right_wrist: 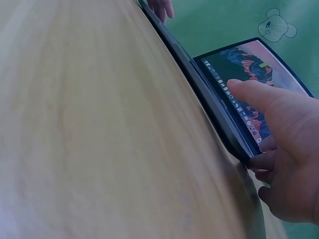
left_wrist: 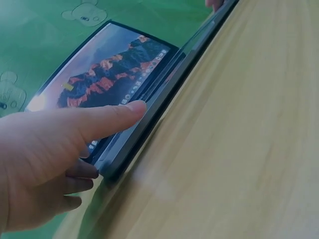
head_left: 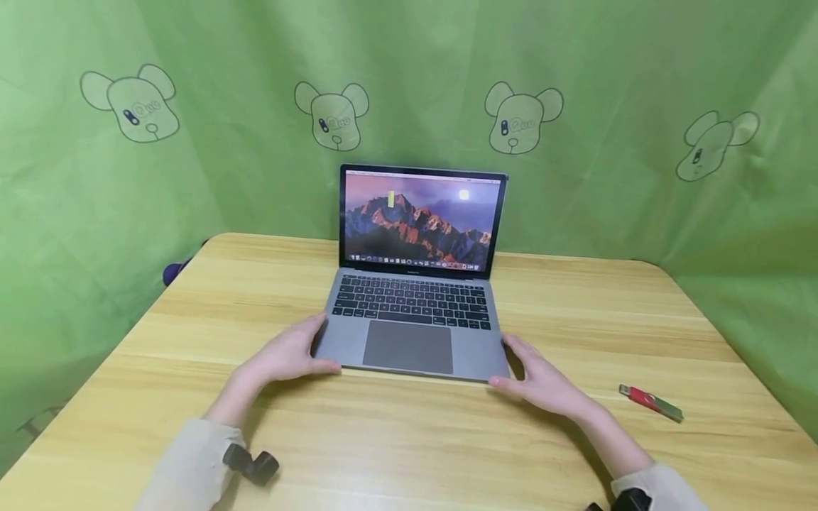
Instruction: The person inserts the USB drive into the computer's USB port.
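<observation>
An opened grey laptop lies on the wooden table, its lit screen showing a mountain picture. At its front left corner my left hand holds the base, thumb by the front edge and fingers along the left side. My right hand holds the front right corner in the same way. In the left wrist view the left thumb lies near the base's front edge, with the other fingertips by the side. The right wrist view has the right thumb raised over the base and fingertips touching the corner.
A red and green USB stick lies on the table to the right of my right hand, its metal plug bare. Behind the table hangs a green curtain with mouse-head drawings. Black wrist cameras sit on both sleeves.
</observation>
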Tool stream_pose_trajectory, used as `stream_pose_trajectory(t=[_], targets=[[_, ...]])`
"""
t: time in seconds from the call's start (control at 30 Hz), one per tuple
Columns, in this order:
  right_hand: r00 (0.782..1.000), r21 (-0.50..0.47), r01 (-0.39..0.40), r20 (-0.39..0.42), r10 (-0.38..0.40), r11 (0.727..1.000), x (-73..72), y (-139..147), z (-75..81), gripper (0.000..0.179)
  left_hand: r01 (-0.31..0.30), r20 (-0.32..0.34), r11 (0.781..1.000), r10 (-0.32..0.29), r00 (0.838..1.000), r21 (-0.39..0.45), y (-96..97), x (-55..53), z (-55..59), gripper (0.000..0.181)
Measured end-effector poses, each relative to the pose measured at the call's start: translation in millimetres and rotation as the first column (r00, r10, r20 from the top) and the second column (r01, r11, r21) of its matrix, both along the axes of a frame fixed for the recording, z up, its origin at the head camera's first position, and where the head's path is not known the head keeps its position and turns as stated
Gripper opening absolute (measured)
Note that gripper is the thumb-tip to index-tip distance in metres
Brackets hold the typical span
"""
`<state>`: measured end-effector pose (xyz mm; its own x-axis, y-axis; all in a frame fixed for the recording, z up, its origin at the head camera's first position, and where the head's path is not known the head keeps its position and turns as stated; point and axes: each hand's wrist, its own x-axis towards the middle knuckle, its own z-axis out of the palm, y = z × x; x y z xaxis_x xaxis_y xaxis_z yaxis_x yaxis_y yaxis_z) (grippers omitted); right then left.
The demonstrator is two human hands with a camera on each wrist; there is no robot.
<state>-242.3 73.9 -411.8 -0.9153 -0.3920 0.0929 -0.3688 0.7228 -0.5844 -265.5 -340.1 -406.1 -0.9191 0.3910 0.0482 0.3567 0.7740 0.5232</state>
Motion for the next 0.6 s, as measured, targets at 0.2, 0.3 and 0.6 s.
stream_pose_trajectory(t=[0.2,0.3,0.6], targets=[[1.0,0.029,-0.002,-0.018,0.003,1.0,0.3,6,4.9,0.088,-0.019,-0.092,0.986,0.004,0.996,-0.165,3.2,3.0,5.5,0.103],[0.999,0.047,0.008,-0.038,-0.006,0.999,0.9,11,8.5,0.086,-0.024,-0.127,0.966,-0.009,0.992,-0.259,5.1,4.8,7.3,0.1],[0.995,0.075,0.052,-0.09,-0.045,0.996,6.1,48,20.4,0.079,-0.036,-0.184,0.919,-0.04,0.982,-0.394,4.3,9.9,8.1,0.095]])
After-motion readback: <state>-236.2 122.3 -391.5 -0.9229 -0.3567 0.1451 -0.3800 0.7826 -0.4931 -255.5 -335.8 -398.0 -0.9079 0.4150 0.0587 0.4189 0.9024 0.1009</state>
